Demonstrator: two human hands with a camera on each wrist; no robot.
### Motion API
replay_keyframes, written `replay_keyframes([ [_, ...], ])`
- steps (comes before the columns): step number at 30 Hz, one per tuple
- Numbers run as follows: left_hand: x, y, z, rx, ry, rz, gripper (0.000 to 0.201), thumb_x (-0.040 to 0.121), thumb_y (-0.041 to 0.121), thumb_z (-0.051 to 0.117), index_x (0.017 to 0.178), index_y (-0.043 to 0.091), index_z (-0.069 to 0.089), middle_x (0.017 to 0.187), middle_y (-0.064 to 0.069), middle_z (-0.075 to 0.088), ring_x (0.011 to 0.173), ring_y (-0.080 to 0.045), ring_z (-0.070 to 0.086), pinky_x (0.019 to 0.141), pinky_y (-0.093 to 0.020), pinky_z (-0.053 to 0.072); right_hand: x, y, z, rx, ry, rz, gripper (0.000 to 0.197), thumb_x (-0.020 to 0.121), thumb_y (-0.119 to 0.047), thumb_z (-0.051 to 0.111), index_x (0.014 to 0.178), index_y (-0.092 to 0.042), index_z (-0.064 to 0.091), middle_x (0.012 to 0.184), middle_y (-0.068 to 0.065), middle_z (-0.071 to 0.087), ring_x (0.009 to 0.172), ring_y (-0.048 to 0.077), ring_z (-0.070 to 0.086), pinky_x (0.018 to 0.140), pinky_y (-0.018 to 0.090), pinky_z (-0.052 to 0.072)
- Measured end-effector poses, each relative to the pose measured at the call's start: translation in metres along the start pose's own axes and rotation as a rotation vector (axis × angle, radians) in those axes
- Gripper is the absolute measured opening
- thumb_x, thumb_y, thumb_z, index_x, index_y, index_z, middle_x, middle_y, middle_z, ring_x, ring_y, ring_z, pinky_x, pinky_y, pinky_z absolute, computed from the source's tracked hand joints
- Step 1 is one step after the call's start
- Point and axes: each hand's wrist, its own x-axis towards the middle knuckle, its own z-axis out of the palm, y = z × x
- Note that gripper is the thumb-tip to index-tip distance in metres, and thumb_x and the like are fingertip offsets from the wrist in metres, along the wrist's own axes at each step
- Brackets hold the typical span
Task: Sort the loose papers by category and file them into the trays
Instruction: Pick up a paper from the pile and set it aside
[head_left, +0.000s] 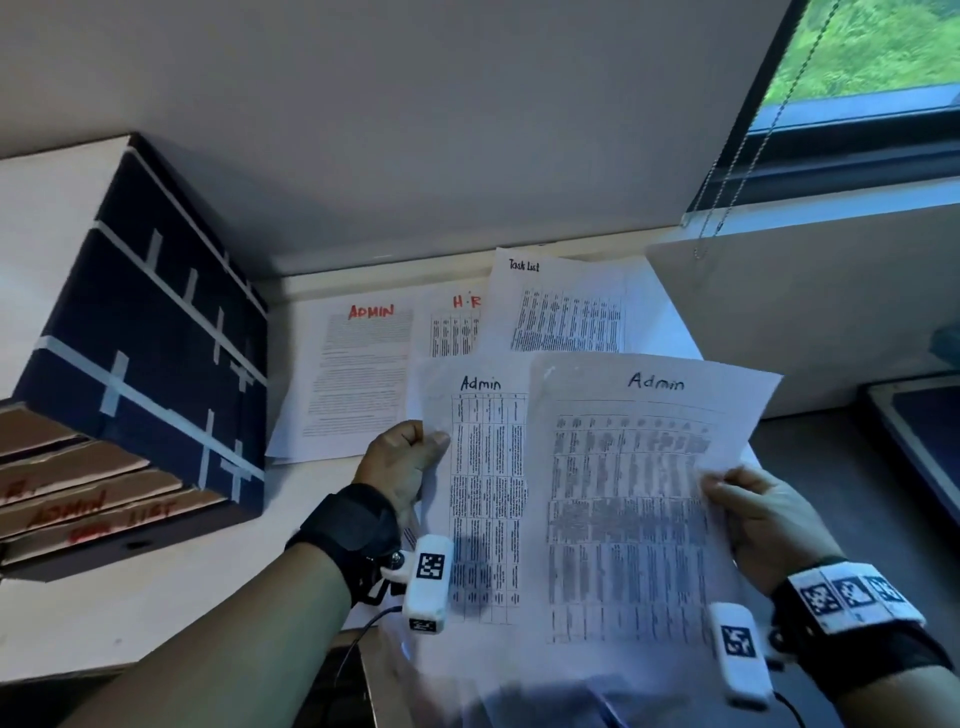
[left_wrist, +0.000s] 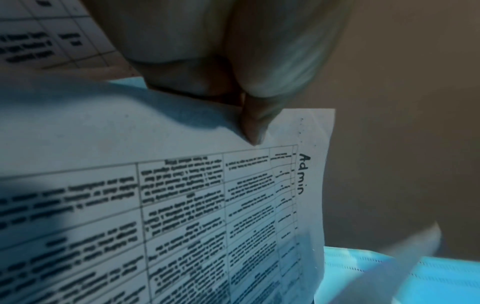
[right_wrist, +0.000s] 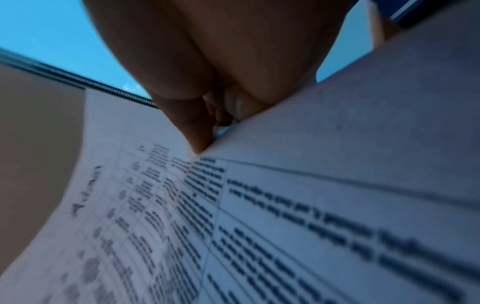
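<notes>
While two Admin sheets are held above the desk, sorting is under way.
The left sheet (head_left: 483, 499) is pinched by the left hand (head_left: 402, 462); the right sheet (head_left: 634, 499), overlapping it, by the right hand (head_left: 763, 525).

The head view is dim and bluish, with daylight entering from the window (head_left: 878, 52) at 1 o'clock and straight edges bowed by the wide lens. Both wrist views are dark and soft: printed text smears toward 5 o'clock in the right one, and a shadow lies at 9 o'clock on the sheet (left_wrist: 182, 205) in the left one.
</notes>
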Motion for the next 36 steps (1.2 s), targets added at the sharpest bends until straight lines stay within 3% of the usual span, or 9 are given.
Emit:
replay_keyframes([
  [4,-0.010,0.005,0.012,-0.025,-0.106,-0.061,0.040,0.098,0.012,0.059,0.061,0.021,0.046,0.058,-0.001,0.038,0.050,-0.015,0.033,0.052,-0.027,0.028,0.010,0.018,0.029,-0.330,0.044,-0.024,0.049,0.063,-0.047,0.084,0.079,-0.006,0.064,0.075,0.028,0.061,0.063,0.029,0.055,0.053,0.043,0.044],
  [7,-0.017,0.006,0.021,-0.081,-0.156,-0.121,0.015,0.083,0.039,0.073,0.082,0.026,0.066,0.090,-0.003,0.064,0.089,-0.017,0.061,0.091,-0.035,0.047,0.019,0.033,0.047,-0.483,0.103,-0.081,0.013,0.075,-0.035,0.065,0.076,-0.023,0.070,0.082,0.018,0.072,0.073,0.031,0.066,0.068,0.052,0.054],
  [8,-0.016,0.002,0.023,-0.024,-0.208,-0.087,0.032,0.079,0.044,0.075,0.101,0.021,0.068,0.107,0.001,0.070,0.109,-0.018,0.062,0.103,-0.039,0.044,0.019,0.033,0.053,-0.526,0.117,-0.087,0.014,0.078,-0.034,0.063,0.077,-0.022,0.069,0.081,0.012,0.073,0.076,0.031,0.068,0.074,0.051,0.056],
  [13,-0.021,0.001,0.042,0.284,-0.229,0.128,0.025,0.090,0.002,0.066,0.109,0.018,0.064,0.105,0.000,0.073,0.104,-0.022,0.068,0.095,-0.033,0.052,0.013,0.029,0.054,-0.622,0.124,-0.120,0.010,0.082,-0.022,0.071,0.088,-0.016,0.064,0.088,0.001,0.072,0.084,0.022,0.069,0.083,0.047,0.057],
  [19,-0.017,0.036,0.053,0.070,-0.313,0.160,0.033,0.096,-0.005,0.054,0.120,0.017,0.062,0.116,-0.012,0.069,0.107,-0.028,0.065,0.094,-0.038,0.051,0.004,0.016,0.031,-0.302,-0.036,-0.150,0.055,0.071,-0.029,0.085,0.117,-0.019,0.055,0.111,0.003,0.072,0.101,0.019,0.070,0.091,0.045,0.055],
  [22,-0.011,0.052,0.063,-0.047,-0.317,0.093,0.034,0.089,0.004,0.066,0.122,0.014,0.060,0.108,-0.013,0.067,0.100,-0.028,0.062,0.091,-0.037,0.049,0.001,0.015,0.032,-0.258,-0.151,-0.136,0.051,0.077,-0.030,0.076,0.123,-0.016,0.058,0.115,0.003,0.072,0.108,0.023,0.068,0.097,0.050,0.052],
  [26,0.004,0.034,0.069,0.129,-0.247,-0.029,0.101,0.059,0.043,0.093,0.140,0.007,0.047,0.132,-0.010,0.060,0.122,-0.025,0.056,0.110,-0.047,0.041,0.005,0.014,0.039,-0.429,-0.125,-0.183,0.030,0.088,0.000,0.066,0.113,-0.016,0.063,0.108,0.003,0.074,0.102,0.021,0.070,0.095,0.049,0.053],
  [30,0.004,0.026,0.071,0.128,-0.148,-0.050,0.021,0.086,0.001,0.071,0.104,-0.002,0.061,0.085,-0.013,0.062,0.081,-0.027,0.060,0.082,-0.040,0.053,-0.001,0.015,0.027,-0.319,-0.182,-0.022,0.032,0.086,0.005,0.065,0.116,-0.004,0.059,0.109,0.012,0.073,0.103,0.030,0.070,0.095,0.053,0.052],
  [36,0.003,0.041,0.079,0.027,-0.232,-0.060,0.009,0.093,0.006,0.064,0.101,0.010,0.064,0.088,-0.011,0.063,0.080,-0.029,0.059,0.074,-0.042,0.053,0.004,0.012,0.013,-0.448,0.052,-0.062,0.016,0.082,0.006,0.066,0.091,-0.006,0.072,0.087,0.010,0.076,0.083,0.030,0.071,0.080,0.050,0.058],
])
